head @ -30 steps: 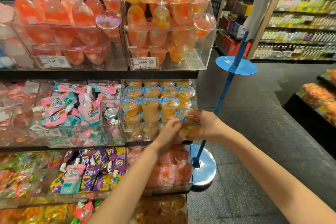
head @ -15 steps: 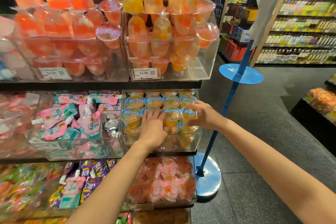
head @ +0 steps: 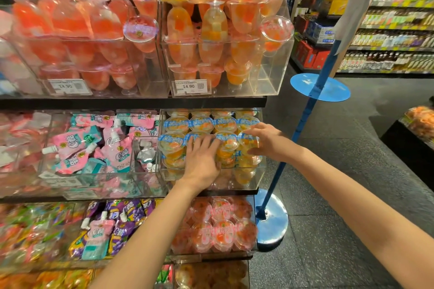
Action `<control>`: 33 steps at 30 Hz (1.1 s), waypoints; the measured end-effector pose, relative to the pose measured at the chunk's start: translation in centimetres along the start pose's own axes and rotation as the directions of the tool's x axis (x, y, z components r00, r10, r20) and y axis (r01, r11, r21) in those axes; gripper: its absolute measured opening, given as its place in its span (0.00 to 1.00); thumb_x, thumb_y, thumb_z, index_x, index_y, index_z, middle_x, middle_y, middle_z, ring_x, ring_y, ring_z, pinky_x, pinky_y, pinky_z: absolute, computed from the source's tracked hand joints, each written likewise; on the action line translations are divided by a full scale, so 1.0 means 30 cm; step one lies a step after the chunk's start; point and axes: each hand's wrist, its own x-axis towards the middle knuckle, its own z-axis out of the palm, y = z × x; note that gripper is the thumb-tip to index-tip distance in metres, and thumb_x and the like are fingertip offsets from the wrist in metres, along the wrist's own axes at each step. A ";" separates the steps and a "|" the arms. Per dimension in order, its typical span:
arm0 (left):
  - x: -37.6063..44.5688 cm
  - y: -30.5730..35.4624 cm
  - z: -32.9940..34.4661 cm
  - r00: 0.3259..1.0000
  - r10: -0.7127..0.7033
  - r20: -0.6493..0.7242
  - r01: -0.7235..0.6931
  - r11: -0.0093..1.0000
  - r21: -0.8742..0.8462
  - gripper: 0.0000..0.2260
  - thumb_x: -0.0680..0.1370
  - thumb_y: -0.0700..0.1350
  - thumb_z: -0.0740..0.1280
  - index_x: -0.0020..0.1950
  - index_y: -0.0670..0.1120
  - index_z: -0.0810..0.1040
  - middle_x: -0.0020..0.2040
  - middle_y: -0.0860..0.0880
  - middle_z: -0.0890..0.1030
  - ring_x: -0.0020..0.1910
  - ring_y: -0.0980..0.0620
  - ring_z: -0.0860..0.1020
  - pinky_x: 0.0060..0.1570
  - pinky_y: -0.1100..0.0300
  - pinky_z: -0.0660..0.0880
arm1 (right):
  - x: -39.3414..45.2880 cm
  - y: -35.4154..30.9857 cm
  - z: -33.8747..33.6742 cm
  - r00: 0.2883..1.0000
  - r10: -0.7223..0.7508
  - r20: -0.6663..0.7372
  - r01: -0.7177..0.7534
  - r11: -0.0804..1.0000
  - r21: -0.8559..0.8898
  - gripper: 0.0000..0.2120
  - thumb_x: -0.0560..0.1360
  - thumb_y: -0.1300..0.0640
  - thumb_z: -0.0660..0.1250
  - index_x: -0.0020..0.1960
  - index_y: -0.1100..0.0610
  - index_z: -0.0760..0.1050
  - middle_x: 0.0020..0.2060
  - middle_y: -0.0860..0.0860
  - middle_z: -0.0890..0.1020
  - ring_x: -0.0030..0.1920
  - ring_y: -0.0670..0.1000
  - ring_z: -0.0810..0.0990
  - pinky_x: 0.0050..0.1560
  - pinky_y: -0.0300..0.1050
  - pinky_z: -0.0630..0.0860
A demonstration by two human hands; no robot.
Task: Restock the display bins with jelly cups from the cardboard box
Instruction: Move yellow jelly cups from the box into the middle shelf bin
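Jelly cups (head: 225, 145) sit stacked in the middle-shelf bin (head: 256, 180), left hand (head: 202, 159) flat on them, right hand (head: 265, 141) gripping one by its stiff rim, probably light, slippery, crushable.

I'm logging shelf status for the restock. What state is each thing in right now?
Left hand: open, fingers flat on the blue-lidded jelly cups.
Right hand: grips the rightmost front cup.
Middle-shelf bin: nearly full, cups stacked in rows.
Top-right bin: partly filled, right corner bare.
Red jelly cups, lower bin: sealed, stacked.
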 end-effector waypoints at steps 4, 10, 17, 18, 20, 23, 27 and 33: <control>0.003 0.002 -0.005 1.000 -0.015 0.027 0.014 1.000 0.018 0.24 0.75 0.45 0.65 0.70 0.51 0.67 0.71 0.51 0.65 0.72 0.47 0.59 0.74 0.47 0.45 | 0.002 0.004 0.010 0.999 0.006 -0.034 -0.006 1.000 -0.008 0.28 0.73 0.53 0.72 0.71 0.51 0.68 0.67 0.52 0.69 0.65 0.55 0.68 0.63 0.52 0.71; 0.008 0.016 -0.024 0.996 -0.034 0.087 0.032 0.999 0.030 0.24 0.75 0.46 0.65 0.71 0.51 0.65 0.72 0.50 0.63 0.73 0.48 0.57 0.75 0.47 0.43 | -0.007 0.026 0.012 0.998 -0.027 -0.049 0.025 0.999 -0.038 0.28 0.73 0.51 0.71 0.71 0.48 0.68 0.69 0.49 0.70 0.64 0.53 0.70 0.62 0.48 0.71; 0.036 0.062 -0.052 0.976 -0.140 0.169 0.126 0.988 0.089 0.24 0.76 0.48 0.64 0.71 0.50 0.63 0.72 0.49 0.63 0.73 0.46 0.57 0.75 0.44 0.42 | -0.027 0.037 0.039 0.988 -0.098 -0.121 0.088 0.992 -0.085 0.23 0.73 0.50 0.71 0.65 0.53 0.70 0.64 0.51 0.75 0.60 0.57 0.75 0.55 0.53 0.76; 0.048 0.069 -0.062 0.969 -0.154 0.190 0.137 0.985 0.100 0.24 0.77 0.49 0.63 0.72 0.50 0.62 0.72 0.49 0.63 0.73 0.45 0.58 0.75 0.44 0.42 | -0.028 0.036 0.037 0.986 -0.105 -0.130 0.094 0.992 -0.090 0.23 0.72 0.48 0.72 0.63 0.53 0.71 0.63 0.51 0.76 0.60 0.57 0.75 0.55 0.53 0.76; 0.062 0.081 -0.077 0.955 -0.177 0.237 0.157 0.982 0.103 0.25 0.77 0.49 0.63 0.72 0.50 0.62 0.72 0.48 0.64 0.73 0.45 0.58 0.75 0.44 0.43 | -0.031 0.034 0.031 0.990 -0.094 -0.106 0.084 0.991 -0.101 0.26 0.70 0.44 0.72 0.63 0.51 0.70 0.67 0.52 0.71 0.66 0.56 0.70 0.63 0.56 0.70; 0.043 0.090 -0.088 0.963 -0.171 0.207 0.161 0.985 0.067 0.24 0.76 0.49 0.63 0.72 0.49 0.65 0.72 0.47 0.65 0.73 0.46 0.59 0.75 0.46 0.43 | -0.041 0.017 0.028 0.993 -0.082 -0.088 0.075 0.995 -0.073 0.29 0.71 0.44 0.71 0.68 0.53 0.68 0.70 0.54 0.67 0.71 0.56 0.63 0.68 0.56 0.62; -0.019 0.090 -0.118 0.989 -0.147 0.034 0.150 0.980 -0.129 0.21 0.75 0.45 0.63 0.68 0.47 0.69 0.66 0.49 0.70 0.69 0.49 0.64 0.73 0.52 0.55 | -0.065 -0.055 0.002 0.955 -0.095 -0.282 0.104 0.995 0.015 0.23 0.75 0.50 0.68 0.68 0.53 0.70 0.62 0.53 0.75 0.63 0.54 0.72 0.62 0.52 0.69; -0.224 0.001 -0.235 0.978 -0.205 0.049 0.209 0.913 -0.351 0.18 0.75 0.41 0.66 0.64 0.50 0.72 0.62 0.51 0.75 0.63 0.53 0.72 0.63 0.53 0.69 | -0.126 -0.271 -0.029 0.955 -0.164 -0.246 0.190 0.978 0.086 0.16 0.76 0.59 0.64 0.64 0.52 0.73 0.46 0.47 0.77 0.52 0.51 0.76 0.51 0.45 0.70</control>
